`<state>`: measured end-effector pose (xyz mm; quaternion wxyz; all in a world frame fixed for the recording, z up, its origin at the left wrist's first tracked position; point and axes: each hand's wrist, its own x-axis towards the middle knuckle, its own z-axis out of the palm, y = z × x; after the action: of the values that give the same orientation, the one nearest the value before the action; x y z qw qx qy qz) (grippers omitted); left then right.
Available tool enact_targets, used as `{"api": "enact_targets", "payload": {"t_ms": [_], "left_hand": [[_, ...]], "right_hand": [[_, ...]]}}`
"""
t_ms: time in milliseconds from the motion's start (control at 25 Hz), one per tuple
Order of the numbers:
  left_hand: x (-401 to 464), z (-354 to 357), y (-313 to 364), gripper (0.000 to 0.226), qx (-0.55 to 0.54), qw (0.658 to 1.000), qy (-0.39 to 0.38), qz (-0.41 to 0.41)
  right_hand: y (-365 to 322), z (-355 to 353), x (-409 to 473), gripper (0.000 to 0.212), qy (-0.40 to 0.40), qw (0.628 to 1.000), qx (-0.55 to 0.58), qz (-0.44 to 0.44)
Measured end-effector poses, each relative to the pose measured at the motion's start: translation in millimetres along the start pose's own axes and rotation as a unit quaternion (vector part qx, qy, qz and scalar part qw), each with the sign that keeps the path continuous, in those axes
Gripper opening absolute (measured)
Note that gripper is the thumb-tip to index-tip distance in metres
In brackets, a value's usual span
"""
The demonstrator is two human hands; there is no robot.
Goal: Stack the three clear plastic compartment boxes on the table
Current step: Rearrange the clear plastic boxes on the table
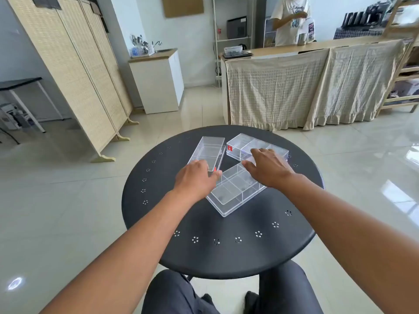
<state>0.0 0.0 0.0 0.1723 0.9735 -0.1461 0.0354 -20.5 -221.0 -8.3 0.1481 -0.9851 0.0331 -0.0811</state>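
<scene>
Three clear plastic compartment boxes lie apart on a round black table (pixel 226 252). The left box (pixel 207 151) lies lengthwise at the far left. The far right box (pixel 242 146), with a small red label on its end, lies across the back. The near box (pixel 235 191) lies diagonally in the middle. My left hand (pixel 196 179) rests at the near end of the left box, fingers curled against the near box's left edge. My right hand (pixel 268 167) is spread over the near box's far right end, its fingertips reaching the far right box.
The table rim (pixel 145 234) has small hole patterns. My knees (pixel 226 295) are under its near edge. Beyond stand a folding rattan screen (pixel 74 71), a white cabinet (pixel 158 82), and a cloth-draped counter (pixel 306 87) with a person (pixel 290 19) behind it.
</scene>
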Motion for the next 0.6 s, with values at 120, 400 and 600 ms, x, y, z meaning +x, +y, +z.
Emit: {"api": "enact_targets", "payload": {"t_ms": [120, 400, 600], "left_hand": [[-2, 16, -9, 0.053, 0.039, 0.998, -0.04, -0.035], [-4, 27, -45, 0.07, -0.109, 0.977, -0.107, -0.147], [-14, 30, -34, 0.056, -0.199, 0.953, -0.087, -0.212]], "right_hand": [[16, 16, -3, 0.045, -0.004, 0.999, -0.005, 0.044], [35, 31, -11, 0.054, -0.026, 0.983, 0.125, 0.128], [26, 31, -15, 0.057, -0.066, 0.943, 0.227, 0.234]]}}
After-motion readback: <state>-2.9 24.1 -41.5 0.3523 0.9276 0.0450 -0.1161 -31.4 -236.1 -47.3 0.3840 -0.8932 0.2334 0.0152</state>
